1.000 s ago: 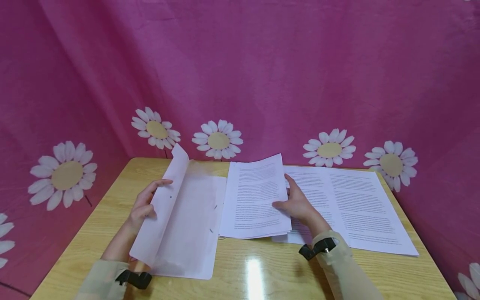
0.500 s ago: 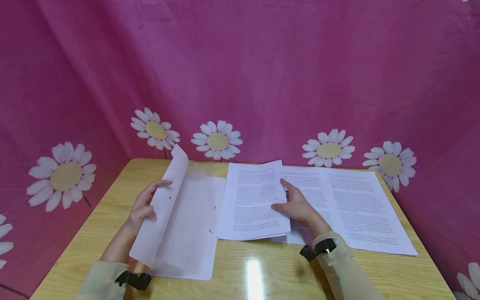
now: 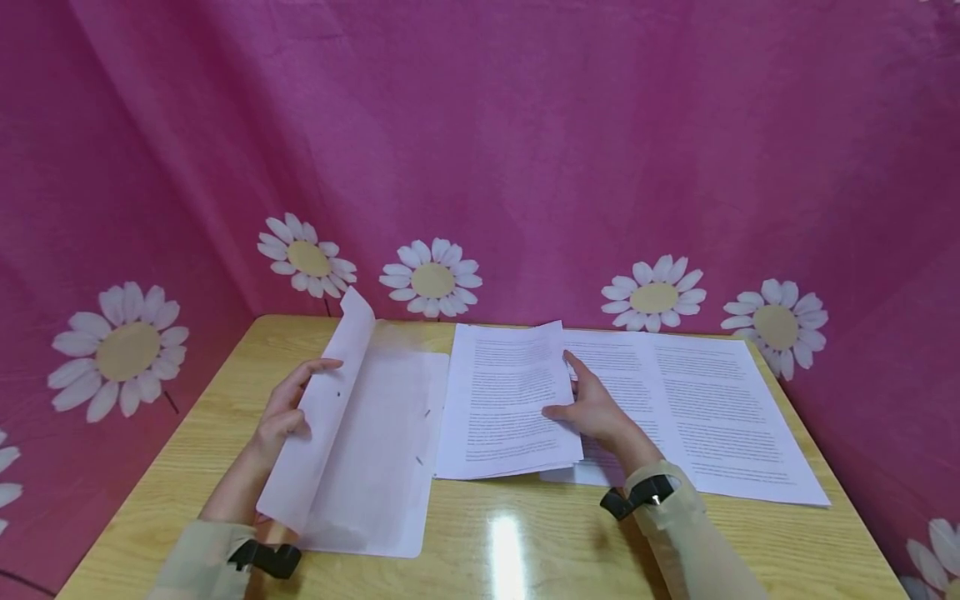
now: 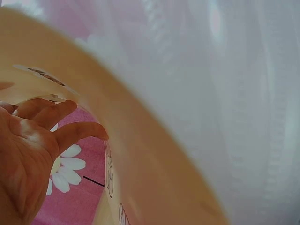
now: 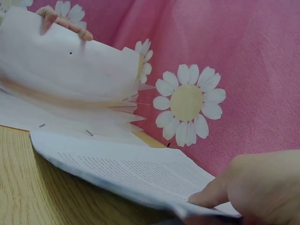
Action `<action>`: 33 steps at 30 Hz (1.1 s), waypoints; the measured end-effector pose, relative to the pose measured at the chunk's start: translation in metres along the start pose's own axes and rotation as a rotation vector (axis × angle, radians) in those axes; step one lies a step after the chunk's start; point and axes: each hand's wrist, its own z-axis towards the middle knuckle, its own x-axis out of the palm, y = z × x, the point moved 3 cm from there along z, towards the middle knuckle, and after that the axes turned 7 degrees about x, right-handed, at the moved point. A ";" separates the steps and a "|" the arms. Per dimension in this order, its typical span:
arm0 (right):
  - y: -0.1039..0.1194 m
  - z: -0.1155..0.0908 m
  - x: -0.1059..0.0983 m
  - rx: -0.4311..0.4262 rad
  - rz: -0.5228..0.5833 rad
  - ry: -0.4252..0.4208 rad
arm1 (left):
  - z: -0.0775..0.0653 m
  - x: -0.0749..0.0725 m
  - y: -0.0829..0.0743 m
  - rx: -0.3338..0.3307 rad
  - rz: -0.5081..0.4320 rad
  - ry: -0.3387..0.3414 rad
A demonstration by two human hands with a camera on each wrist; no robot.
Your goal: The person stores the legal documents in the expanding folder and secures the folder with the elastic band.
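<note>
On the left, a white folder (image 3: 375,467) with translucent leaves lies open, its raised cover (image 3: 315,442) curving upward. My left hand (image 3: 288,408) holds that cover by its outer edge; in the right wrist view, the fingertips (image 5: 84,33) hook over it. Small cartoon prints (image 4: 110,173) show on the cover's outer side in the left wrist view. Right of the folder is a stack of printed sheets (image 3: 510,400). My right hand (image 3: 596,408) grips the stack's right edge, thumb on top and other fingers partly hidden beneath. That edge is lifted and the paper bows.
More printed sheets (image 3: 720,417) lie side by side at the right, partly covered by the stack and my right hand. Everything rests on a wooden table (image 3: 577,550). A pink curtain with daisies (image 3: 480,167) hangs behind and at both sides.
The far right corner of the gripped stack has dropped slightly, and the right hand has shifted a little with it. My left hand keeps its hold on the cover.
</note>
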 end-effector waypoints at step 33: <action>0.007 -0.009 -0.001 -0.032 -0.257 -0.045 | 0.001 -0.001 0.002 0.043 -0.017 -0.007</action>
